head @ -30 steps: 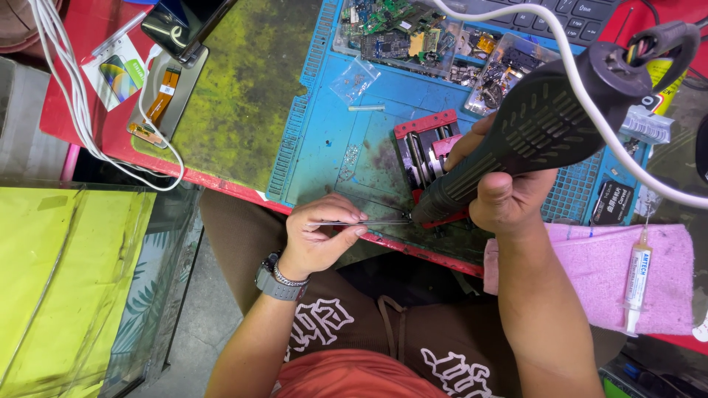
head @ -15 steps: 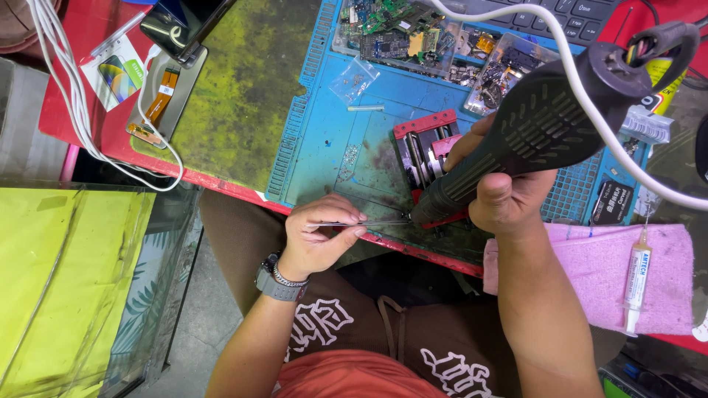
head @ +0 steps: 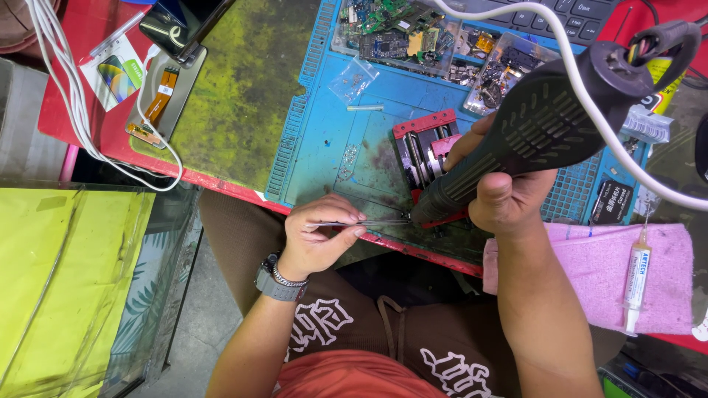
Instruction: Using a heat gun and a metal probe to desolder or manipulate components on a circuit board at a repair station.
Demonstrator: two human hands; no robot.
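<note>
Pinched tight: left hand [head: 322, 237] on thin tweezers [head: 369, 222] | right hand [head: 509, 203] fisted round hot-air gun [head: 531, 140] | gun prob bulky, grab mid-body; tweezers light, springy, slippery imo

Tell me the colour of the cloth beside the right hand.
Pink; the cloth shows best in the head view, beside the right hand.

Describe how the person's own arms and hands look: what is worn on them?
Both forearms are bare, with no sleeves and no gloves. The left hand has a grey wristwatch on its wrist, and beside it a thin metal bracelet. The right hand and its wrist wear nothing: no ring or band shows. Fingernails are short and unpainted.
</note>
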